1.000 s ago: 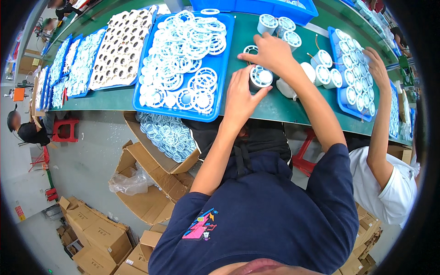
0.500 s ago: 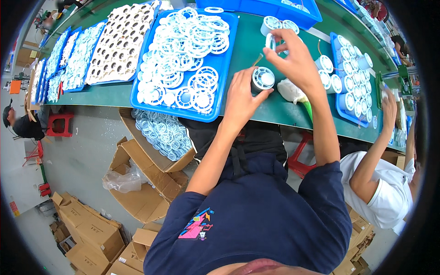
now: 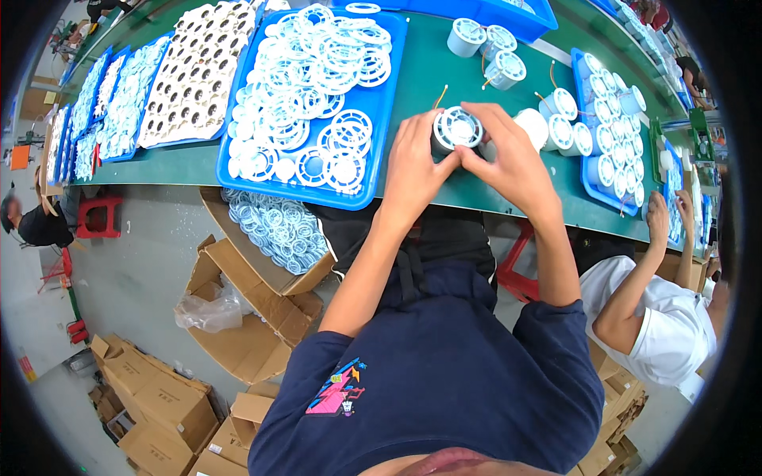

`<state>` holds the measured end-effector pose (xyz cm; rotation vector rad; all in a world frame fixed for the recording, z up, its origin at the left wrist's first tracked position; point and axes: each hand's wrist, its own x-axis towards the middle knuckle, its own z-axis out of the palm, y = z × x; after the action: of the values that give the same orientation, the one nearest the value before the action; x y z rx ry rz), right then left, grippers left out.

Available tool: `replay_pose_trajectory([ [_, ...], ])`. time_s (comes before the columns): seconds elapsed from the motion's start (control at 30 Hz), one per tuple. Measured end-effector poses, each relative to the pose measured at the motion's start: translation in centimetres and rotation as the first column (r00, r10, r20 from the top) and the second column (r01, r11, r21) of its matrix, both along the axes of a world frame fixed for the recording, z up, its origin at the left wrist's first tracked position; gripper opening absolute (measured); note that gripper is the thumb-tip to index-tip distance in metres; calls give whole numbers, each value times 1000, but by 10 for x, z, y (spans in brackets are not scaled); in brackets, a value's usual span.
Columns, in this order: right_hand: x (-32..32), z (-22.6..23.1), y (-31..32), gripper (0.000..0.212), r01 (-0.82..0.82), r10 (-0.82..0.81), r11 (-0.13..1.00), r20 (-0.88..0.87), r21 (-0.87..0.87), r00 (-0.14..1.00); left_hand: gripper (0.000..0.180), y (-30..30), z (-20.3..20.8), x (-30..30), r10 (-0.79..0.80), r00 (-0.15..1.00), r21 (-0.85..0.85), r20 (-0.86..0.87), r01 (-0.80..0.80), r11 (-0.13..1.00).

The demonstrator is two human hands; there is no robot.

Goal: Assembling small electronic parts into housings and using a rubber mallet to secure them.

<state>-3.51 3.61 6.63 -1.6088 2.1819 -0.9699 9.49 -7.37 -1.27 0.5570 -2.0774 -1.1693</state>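
Observation:
A cylindrical housing with a white slotted ring face [image 3: 458, 128] is held upright between my two hands, just above the near part of the green table. My left hand [image 3: 415, 163] is closed around its left side, and a thin wire [image 3: 441, 96] sticks up behind it. My right hand [image 3: 512, 159] grips the right side, its fingers over the rim and the thumb at the front. Both thumbs meet near the front edge. A white rounded thing [image 3: 533, 128] lies partly hidden behind my right hand.
Left of my hands, a blue tray [image 3: 369, 170] holds many white rings and discs. More housings [image 3: 506, 70] with wires stand beyond and to the right, near another filled blue tray [image 3: 587, 170]. A co-worker [image 3: 647, 333] sits at the right. An open carton [image 3: 226, 274] is below the table.
My right hand has come down from above, where it held a white ring, and now grips the housing alongside my left hand. The ring no longer shows separately in my right hand.

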Motion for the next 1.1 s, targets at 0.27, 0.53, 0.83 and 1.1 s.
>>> replay_pose_trajectory([
  [0.27, 7, -4, -4, 57, -45, 37, 995, -88, -94, 995, 60, 0, 0, 0, 14, 1000, -21, -11, -14, 1000],
  [0.53, 15, -15, -2, 60, 87, -104, 987, -129, -133, 986, 62, 0, -1, -1, 11, 1000, -59, 1, -11, 998],
  [0.83, 22, -14, -10, 47, 142, -168, 980, -191, -142, 967, 62, 1, -5, -3, 24, 1000, -57, -1, -25, 998],
  [1.1, 18, -13, -12, 50, 153, -165, 985, -174, -79, 971, 79, 9, 5, -3, 50, 997, -125, -65, -58, 991],
])
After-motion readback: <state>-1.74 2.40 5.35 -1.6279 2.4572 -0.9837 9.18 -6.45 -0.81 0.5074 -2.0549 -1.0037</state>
